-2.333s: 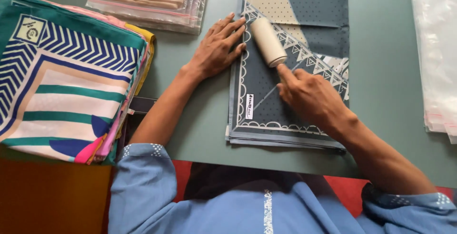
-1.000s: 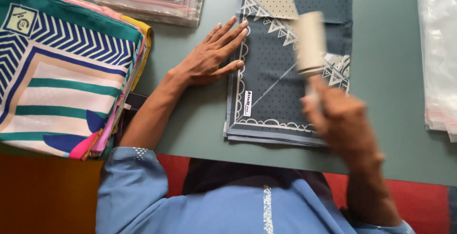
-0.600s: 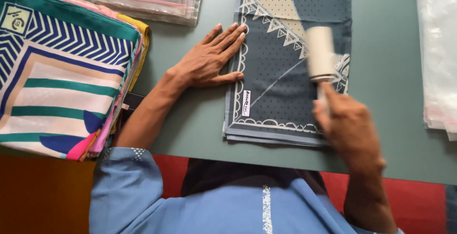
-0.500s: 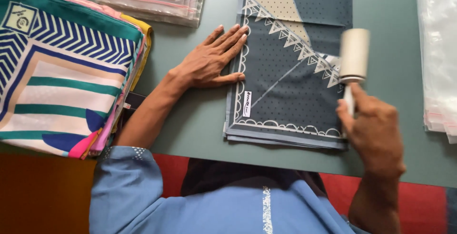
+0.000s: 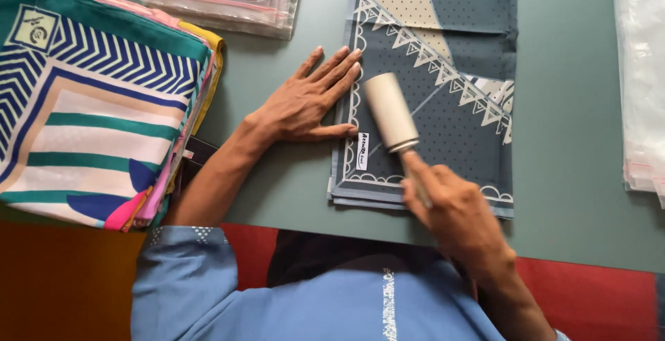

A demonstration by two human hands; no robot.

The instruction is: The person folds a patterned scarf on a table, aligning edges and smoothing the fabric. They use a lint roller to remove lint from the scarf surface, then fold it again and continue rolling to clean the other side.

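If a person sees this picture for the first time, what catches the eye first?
The folded blue-grey scarf lies in the middle of the green table. The right hand holds a lint roller on it, while the left hand lies flat at its left edge. A bright striped scarf stack sits far left.

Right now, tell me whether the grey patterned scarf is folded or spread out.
Folded: the grey scarf lies as a narrow rectangle with stacked layered edges showing along its near end.
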